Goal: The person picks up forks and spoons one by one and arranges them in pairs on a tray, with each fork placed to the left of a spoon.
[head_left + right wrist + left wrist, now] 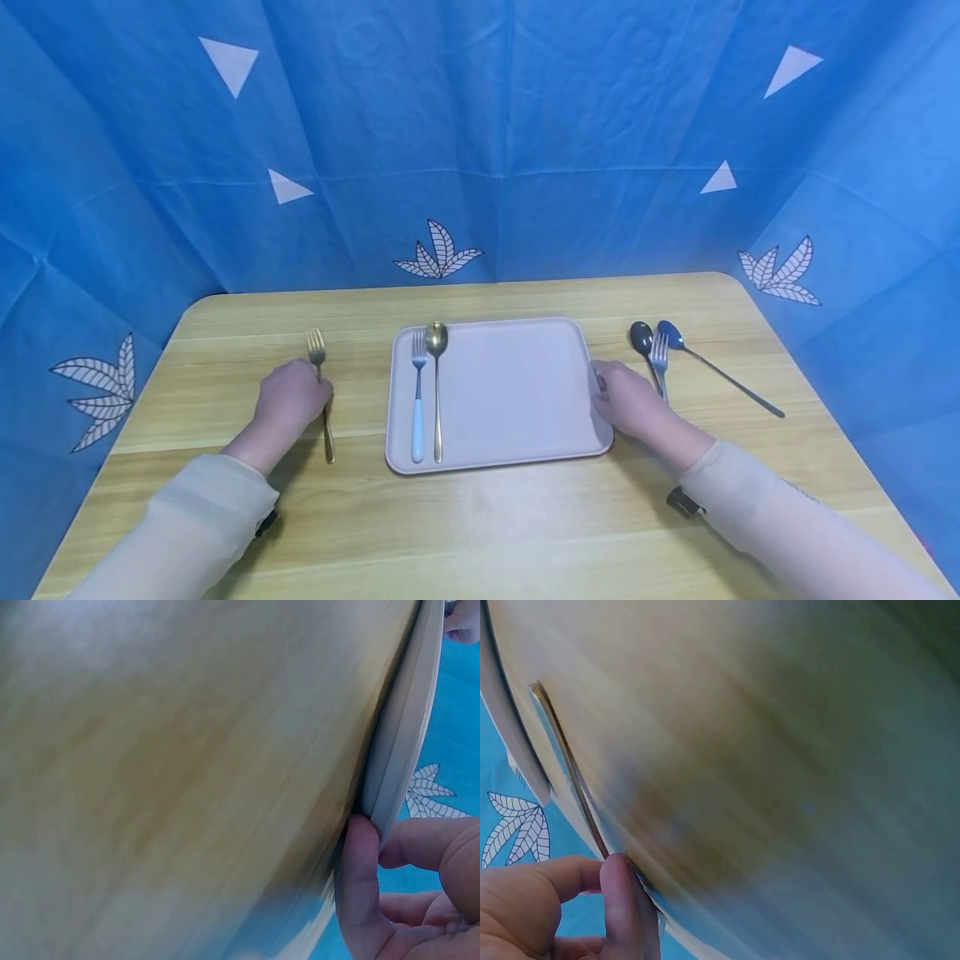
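Observation:
My left hand (291, 393) pinches a gold fork (328, 440) at mid-length, left of the tray, tines toward the back. In the left wrist view, thumb and finger close on the thin fork handle (574, 771). On the other side, my right hand (628, 402) grips the right rim of a pale rectangular tray (517, 392). The right wrist view shows the tray's edge (397, 742) between thumb and fingers. Side by side on the tray's left part lie a fork with a light blue handle (417, 429) and a gold spoon (437, 392).
Right of the tray, beyond my right hand, a dark spoon (641, 337), a silver fork (660, 353) and a blue spoon (731, 382) lie close together. The wooden table (480, 533) is bordered by a blue patterned curtain (480, 125) at the back and sides.

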Motion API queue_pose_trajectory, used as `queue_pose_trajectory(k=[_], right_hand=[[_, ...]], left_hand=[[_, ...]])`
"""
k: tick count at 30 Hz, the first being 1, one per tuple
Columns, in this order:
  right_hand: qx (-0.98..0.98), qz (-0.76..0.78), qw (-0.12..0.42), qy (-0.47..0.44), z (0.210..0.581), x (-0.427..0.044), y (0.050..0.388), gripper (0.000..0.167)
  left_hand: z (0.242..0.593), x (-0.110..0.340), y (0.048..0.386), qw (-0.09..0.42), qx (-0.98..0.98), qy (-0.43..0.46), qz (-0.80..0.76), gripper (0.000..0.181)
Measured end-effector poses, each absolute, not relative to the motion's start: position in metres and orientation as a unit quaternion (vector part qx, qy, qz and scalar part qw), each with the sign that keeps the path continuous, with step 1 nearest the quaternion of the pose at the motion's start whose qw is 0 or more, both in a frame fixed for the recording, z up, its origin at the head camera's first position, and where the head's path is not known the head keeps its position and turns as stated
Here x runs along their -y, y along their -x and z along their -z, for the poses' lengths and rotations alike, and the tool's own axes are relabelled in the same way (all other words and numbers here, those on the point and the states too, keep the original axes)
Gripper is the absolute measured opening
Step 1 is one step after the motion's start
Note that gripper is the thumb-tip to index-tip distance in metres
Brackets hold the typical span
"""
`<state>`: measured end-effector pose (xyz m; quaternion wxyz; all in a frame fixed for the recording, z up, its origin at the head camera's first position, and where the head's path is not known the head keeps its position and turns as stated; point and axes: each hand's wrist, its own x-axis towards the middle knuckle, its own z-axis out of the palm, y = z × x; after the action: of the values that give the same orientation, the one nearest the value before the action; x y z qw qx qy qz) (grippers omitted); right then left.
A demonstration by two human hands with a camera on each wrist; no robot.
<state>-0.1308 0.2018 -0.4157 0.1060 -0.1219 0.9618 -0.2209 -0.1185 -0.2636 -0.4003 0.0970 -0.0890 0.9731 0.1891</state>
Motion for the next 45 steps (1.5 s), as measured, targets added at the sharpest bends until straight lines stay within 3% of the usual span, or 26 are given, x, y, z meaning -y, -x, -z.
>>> queue_pose_trajectory(k=[14,21,45], right_hand=[[-0.962,0.22,0.107,0.119,0.418,-0.201,0.132,0.043],[-0.959,0.231,0.106,0.125,0.419,-0.201,0.134,0.02],[-0.96,0.227,0.108,0.124,0.419,-0.202,0.136,0.017]], left_hand=[[0.398,0.257,0.116,0.104,-0.973,0.075,-0.192,0.028],[0.401,0.255,0.114,0.087,-0.974,0.054,-0.201,0.034],[0.395,0.234,0.109,0.091,-0.971,0.042,-0.216,0.037]])
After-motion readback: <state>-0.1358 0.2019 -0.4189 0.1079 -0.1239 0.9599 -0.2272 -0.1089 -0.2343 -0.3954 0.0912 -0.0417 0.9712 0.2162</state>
